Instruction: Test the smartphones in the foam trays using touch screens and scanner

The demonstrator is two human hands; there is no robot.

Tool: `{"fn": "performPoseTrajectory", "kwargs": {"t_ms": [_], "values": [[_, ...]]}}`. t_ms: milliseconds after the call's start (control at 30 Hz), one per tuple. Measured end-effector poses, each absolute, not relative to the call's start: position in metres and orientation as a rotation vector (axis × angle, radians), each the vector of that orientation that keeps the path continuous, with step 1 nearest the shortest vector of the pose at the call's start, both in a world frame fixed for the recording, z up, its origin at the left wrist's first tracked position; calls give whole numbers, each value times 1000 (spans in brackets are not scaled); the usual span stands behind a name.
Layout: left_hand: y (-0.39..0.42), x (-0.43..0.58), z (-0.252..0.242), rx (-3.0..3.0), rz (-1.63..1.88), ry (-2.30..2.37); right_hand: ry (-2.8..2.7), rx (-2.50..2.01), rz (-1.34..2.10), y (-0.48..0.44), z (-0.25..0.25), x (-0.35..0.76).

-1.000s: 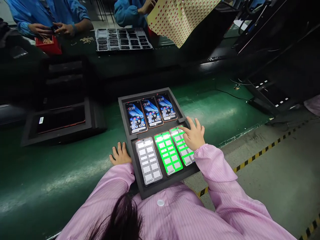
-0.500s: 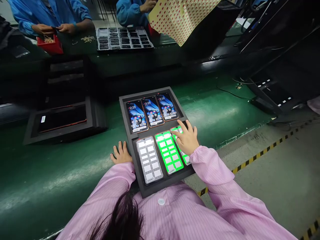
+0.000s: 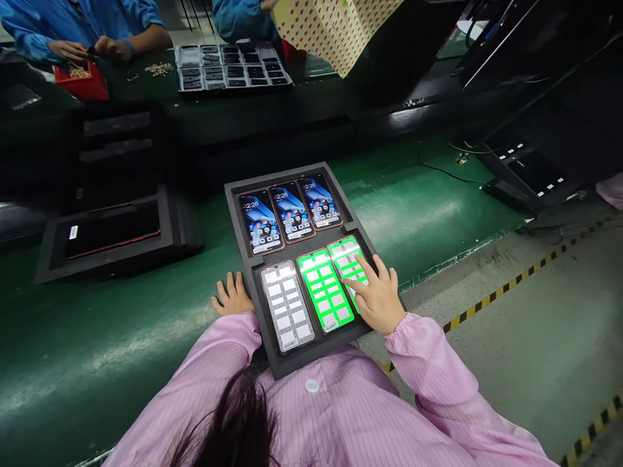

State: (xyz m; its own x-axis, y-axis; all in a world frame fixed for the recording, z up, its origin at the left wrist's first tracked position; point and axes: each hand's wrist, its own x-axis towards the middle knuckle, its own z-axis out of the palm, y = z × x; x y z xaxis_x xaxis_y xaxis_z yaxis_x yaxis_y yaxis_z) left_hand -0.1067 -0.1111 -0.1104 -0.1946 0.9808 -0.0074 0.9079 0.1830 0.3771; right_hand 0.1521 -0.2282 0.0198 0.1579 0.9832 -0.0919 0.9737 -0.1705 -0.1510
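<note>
Our right hand [image 3: 377, 298] now sits nearer us on the rightmost green phone [image 3: 343, 254], fingers spread, forefinger touching its screen; our left hand [image 3: 231, 297] lies open against the tray [image 3: 250, 264].

The left hand [image 3: 232, 296] rests flat; the right hand [image 3: 378, 297] extends its forefinger.

A green belt [image 3: 97, 337] lies beside grey floor [image 3: 535, 350] marked with hazard stripes [image 3: 511, 283].
</note>
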Motion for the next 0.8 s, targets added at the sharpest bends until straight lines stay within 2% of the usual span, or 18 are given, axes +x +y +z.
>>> {"fn": "performPoseTrajectory", "kwargs": {"t_ms": [800], "values": [[-106, -115, -129, 1942, 384, 2265, -1711, -2426, 269, -294, 17, 140]]}}
